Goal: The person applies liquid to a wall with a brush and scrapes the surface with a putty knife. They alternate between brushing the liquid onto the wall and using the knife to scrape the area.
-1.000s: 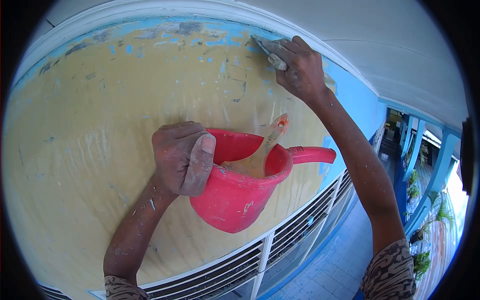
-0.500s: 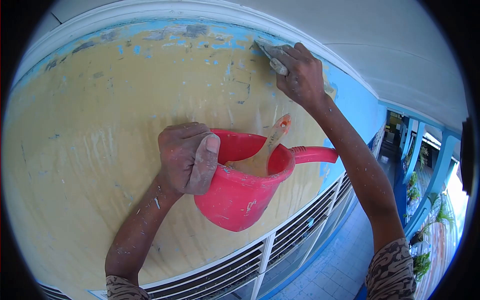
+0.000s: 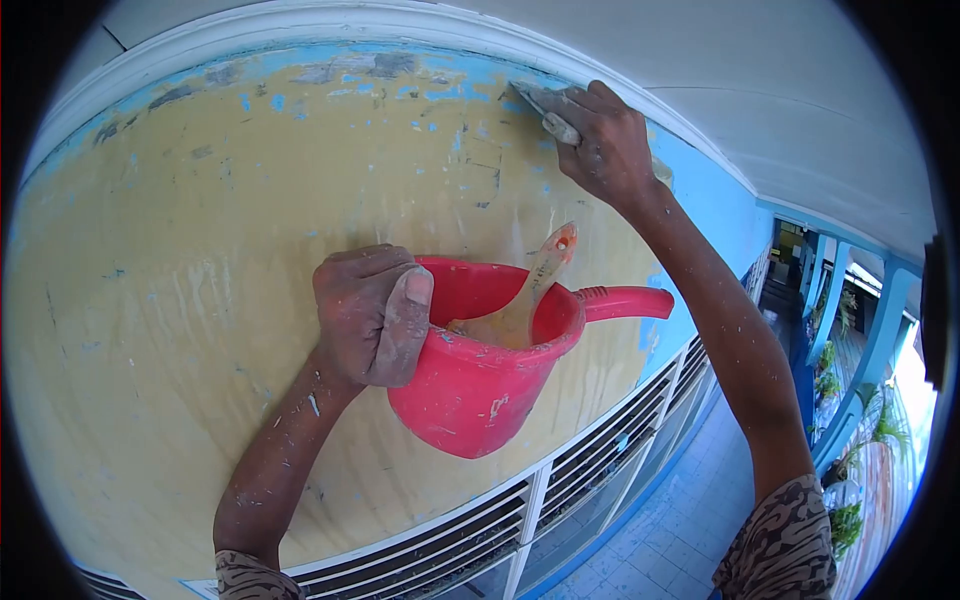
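Note:
My left hand (image 3: 375,315) grips the rim of a red plastic dipper (image 3: 480,400), thumb outside and fingers curled over the edge. A brush with a pale wooden handle (image 3: 548,268) leans inside the dipper, its lower end hidden. The dipper's handle points right. Higher up, my right hand (image 3: 605,140) is closed on a scraper (image 3: 545,112), whose blade touches the patchy blue and tan wall (image 3: 270,200) just under the white moulding. Dust and flecks cover both hands and forearms.
White moulding (image 3: 330,18) and a ceiling (image 3: 760,130) run above. Louvred windows (image 3: 590,470) lie below the wall. At the right are a tiled walkway (image 3: 650,530), blue posts (image 3: 868,370) and potted plants (image 3: 845,525).
The dipper and my left hand have shifted very slightly left and up. My right hand has moved a little to the right, with the scraper still at the wall.

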`<action>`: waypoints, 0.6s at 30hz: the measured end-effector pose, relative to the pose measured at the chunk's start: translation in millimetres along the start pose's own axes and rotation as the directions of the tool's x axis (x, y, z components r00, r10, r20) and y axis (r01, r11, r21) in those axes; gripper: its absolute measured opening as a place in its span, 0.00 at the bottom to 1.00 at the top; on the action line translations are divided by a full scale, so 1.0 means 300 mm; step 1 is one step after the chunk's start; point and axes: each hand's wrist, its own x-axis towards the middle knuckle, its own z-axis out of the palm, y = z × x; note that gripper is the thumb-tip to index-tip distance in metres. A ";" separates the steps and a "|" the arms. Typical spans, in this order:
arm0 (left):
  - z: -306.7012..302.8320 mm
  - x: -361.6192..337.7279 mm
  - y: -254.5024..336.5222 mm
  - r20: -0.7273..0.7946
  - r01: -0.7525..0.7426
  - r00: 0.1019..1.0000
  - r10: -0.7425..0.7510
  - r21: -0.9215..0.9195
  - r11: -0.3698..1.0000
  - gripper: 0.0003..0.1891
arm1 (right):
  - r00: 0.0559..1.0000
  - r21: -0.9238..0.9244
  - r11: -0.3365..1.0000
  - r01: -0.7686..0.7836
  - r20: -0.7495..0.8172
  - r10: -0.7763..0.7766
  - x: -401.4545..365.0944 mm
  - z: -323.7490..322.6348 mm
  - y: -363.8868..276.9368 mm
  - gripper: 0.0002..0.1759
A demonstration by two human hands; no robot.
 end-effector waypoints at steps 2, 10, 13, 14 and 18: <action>-0.007 -0.002 0.000 -0.022 -0.001 1.000 0.001 0.019 1.000 0.17 | 1.000 0.022 0.999 0.030 0.009 -0.030 0.002 0.001 0.004 0.30; -0.009 -0.001 -0.001 -0.015 -0.009 1.000 0.009 -0.005 1.000 0.16 | 1.000 -0.030 0.999 -0.015 -0.011 0.015 -0.017 0.007 0.010 0.28; -0.015 0.006 0.010 0.028 -0.027 0.999 0.026 0.038 0.999 0.16 | 0.998 -0.031 1.000 -0.002 -0.055 0.000 0.004 0.033 0.024 0.26; -0.011 0.004 0.009 0.029 -0.025 0.999 0.024 0.033 0.999 0.16 | 0.998 -0.030 1.000 -0.006 -0.066 0.004 0.009 0.032 0.036 0.26; -0.014 0.002 0.006 0.010 -0.009 1.000 0.009 -0.012 1.000 0.17 | 1.000 -0.003 1.000 -0.005 -0.025 0.005 -0.021 0.009 0.038 0.25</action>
